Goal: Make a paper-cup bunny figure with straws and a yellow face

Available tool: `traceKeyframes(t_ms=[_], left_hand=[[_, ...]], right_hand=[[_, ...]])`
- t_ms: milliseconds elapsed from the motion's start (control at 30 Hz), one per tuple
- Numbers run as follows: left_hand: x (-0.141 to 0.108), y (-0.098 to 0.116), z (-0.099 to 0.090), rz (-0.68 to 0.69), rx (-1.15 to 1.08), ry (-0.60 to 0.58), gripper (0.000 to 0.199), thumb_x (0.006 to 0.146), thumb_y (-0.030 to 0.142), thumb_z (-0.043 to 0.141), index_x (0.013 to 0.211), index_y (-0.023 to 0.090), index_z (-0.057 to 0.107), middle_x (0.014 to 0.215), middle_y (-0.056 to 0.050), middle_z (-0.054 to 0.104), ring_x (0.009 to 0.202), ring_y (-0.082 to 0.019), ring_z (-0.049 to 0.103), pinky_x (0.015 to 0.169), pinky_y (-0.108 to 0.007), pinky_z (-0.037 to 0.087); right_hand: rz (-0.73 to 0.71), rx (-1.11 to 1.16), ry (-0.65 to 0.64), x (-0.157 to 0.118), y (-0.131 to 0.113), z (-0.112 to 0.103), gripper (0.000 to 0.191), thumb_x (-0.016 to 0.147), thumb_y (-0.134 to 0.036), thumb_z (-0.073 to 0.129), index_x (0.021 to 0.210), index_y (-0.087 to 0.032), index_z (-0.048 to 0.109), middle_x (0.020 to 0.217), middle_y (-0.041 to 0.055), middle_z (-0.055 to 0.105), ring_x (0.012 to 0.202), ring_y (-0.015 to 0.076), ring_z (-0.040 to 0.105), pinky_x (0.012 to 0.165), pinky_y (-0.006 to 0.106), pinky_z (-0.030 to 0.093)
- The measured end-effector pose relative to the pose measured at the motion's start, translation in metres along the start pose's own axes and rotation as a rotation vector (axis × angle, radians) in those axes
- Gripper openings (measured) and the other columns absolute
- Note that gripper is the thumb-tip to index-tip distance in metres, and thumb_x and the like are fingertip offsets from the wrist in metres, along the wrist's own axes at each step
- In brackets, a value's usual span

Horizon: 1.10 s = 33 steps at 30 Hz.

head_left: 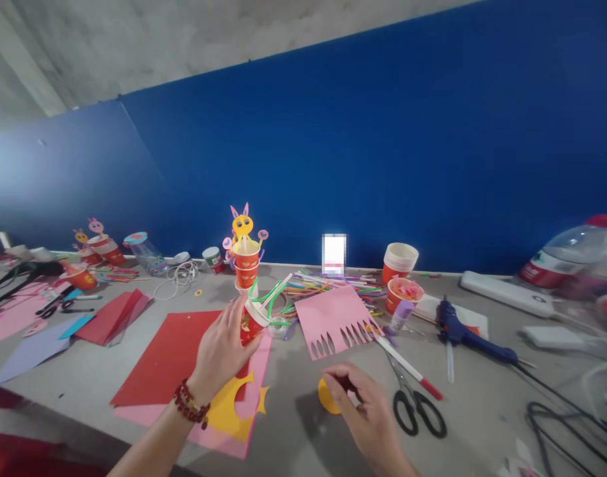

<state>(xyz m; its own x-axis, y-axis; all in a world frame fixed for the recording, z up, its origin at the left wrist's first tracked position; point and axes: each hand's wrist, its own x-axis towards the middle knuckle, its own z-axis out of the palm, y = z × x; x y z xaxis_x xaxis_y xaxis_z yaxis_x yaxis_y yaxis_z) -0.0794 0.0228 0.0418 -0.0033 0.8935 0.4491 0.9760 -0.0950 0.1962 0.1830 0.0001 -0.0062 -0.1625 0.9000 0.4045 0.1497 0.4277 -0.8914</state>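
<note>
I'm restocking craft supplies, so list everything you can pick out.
Cups: many, red, along back
Held cup: one, red, centre
Paper: many sheets, multicoloured, left and centre
Sticks: many, multicoloured, back centre
Glue gun: one, blue, right
Large scissors: one, black-handled, front right
Marker: one, white and red, beside scissors
Large bottle: one, clear, far right
Disc: one, yellow, front centre
Table: one, grey, beneath
Left hand: one, red bracelet, on cup
Right hand: one, bare, on disc
</note>
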Motion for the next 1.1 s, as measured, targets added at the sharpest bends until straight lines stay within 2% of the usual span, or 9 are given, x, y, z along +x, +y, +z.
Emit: traceKeyframes(t_ms=[167, 367, 467, 600, 733, 833, 933, 1033, 1100], left_hand=[[-0.004, -0.015, 0.007, -0.094, -0.044, -0.095, 0.07, 0.091, 0.055, 0.051, 0.147, 0.022, 0.026, 0.143, -0.013, 0.053, 0.12, -0.03, 0.06, 0.085, -0.037, 0.054], [-0.008, -0.037, 0.023, -0.24, 0.145, -0.189, 0.068, 0.091, 0.054, 0.048, 0.147, 0.021, 0.029, 0.139, -0.013, 0.056, 0.109, -0.03, 0.067, 0.071, -0.032, 0.052], [-0.009, -0.039, 0.025, -0.243, 0.177, -0.229, 0.067, 0.092, 0.053, 0.047, 0.148, 0.022, 0.028, 0.137, -0.012, 0.058, 0.103, -0.03, 0.069, 0.067, -0.032, 0.051], [-0.012, -0.039, 0.028, -0.231, 0.209, -0.239, 0.065, 0.092, 0.052, 0.047, 0.147, 0.02, 0.03, 0.133, -0.014, 0.061, 0.1, -0.03, 0.069, 0.066, -0.032, 0.05], [-0.015, -0.041, 0.032, -0.197, 0.223, -0.24, 0.065, 0.094, 0.049, 0.048, 0.148, 0.02, 0.028, 0.129, -0.015, 0.062, 0.097, -0.029, 0.07, 0.064, -0.032, 0.051], [-0.015, -0.044, 0.028, -0.158, 0.217, -0.199, 0.068, 0.092, 0.053, 0.05, 0.146, 0.016, 0.031, 0.122, -0.016, 0.064, 0.101, -0.033, 0.067, 0.069, -0.036, 0.053], [-0.018, -0.037, 0.015, -0.097, 0.142, -0.11, 0.066, 0.09, 0.058, 0.051, 0.138, 0.014, 0.043, 0.122, -0.019, 0.063, 0.113, -0.037, 0.059, 0.087, -0.046, 0.052], [-0.028, -0.005, 0.001, 0.048, -0.208, -0.048, 0.05, 0.094, 0.05, 0.049, 0.134, 0.02, 0.049, 0.133, -0.015, 0.058, 0.126, -0.034, 0.051, 0.103, -0.049, 0.043], [-0.036, 0.031, -0.005, 0.235, -0.629, -0.264, 0.046, 0.098, 0.042, 0.043, 0.14, 0.025, 0.044, 0.142, -0.011, 0.052, 0.133, -0.028, 0.046, 0.109, -0.043, 0.039]], right_hand=[[0.003, -0.008, 0.062, 0.004, 0.005, -0.006, 0.019, 0.091, -0.034, 0.06, 0.084, -0.019, 0.069, 0.071, 0.0031, 0.066, 0.063, 0.0163, 0.062, 0.057, 0.023, 0.05], [0.094, 0.107, 0.133, 0.004, 0.012, -0.014, 0.021, 0.088, -0.038, 0.066, 0.079, -0.019, 0.066, 0.069, 0.0018, 0.061, 0.06, 0.0155, 0.057, 0.053, 0.024, 0.051], [0.116, 0.202, 0.22, 0.006, 0.01, -0.02, 0.028, 0.092, -0.041, 0.06, 0.073, -0.02, 0.058, 0.063, -0.0018, 0.052, 0.056, 0.0133, 0.049, 0.05, 0.023, 0.045], [0.049, 0.296, 0.348, 0.009, 0.002, -0.029, 0.039, 0.098, -0.039, 0.051, 0.064, -0.021, 0.046, 0.058, -0.0052, 0.04, 0.052, 0.0111, 0.038, 0.049, 0.023, 0.035], [0.054, 0.274, 0.344, 0.002, -0.005, -0.042, 0.045, 0.101, -0.04, 0.045, 0.06, -0.021, 0.044, 0.055, -0.0044, 0.04, 0.05, 0.0111, 0.038, 0.048, 0.024, 0.031], [0.139, 0.237, 0.252, -0.008, -0.009, -0.051, 0.045, 0.102, -0.042, 0.04, 0.064, -0.02, 0.05, 0.055, -0.0033, 0.045, 0.047, 0.0107, 0.038, 0.044, 0.023, 0.03], [0.22, 0.15, 0.102, -0.011, -0.016, -0.056, 0.037, 0.1, -0.041, 0.044, 0.072, -0.02, 0.056, 0.058, -0.0027, 0.05, 0.048, 0.0115, 0.044, 0.045, 0.022, 0.036], [0.111, -0.047, -0.242, -0.012, -0.026, -0.047, 0.032, 0.097, -0.033, 0.048, 0.071, -0.02, 0.06, 0.066, 0.0006, 0.06, 0.061, 0.0142, 0.056, 0.059, 0.024, 0.045], [-0.033, -0.118, -0.517, -0.018, -0.028, -0.033, 0.032, 0.096, -0.03, 0.049, 0.068, -0.021, 0.063, 0.067, 0.0005, 0.064, 0.066, 0.015, 0.061, 0.067, 0.025, 0.047]])
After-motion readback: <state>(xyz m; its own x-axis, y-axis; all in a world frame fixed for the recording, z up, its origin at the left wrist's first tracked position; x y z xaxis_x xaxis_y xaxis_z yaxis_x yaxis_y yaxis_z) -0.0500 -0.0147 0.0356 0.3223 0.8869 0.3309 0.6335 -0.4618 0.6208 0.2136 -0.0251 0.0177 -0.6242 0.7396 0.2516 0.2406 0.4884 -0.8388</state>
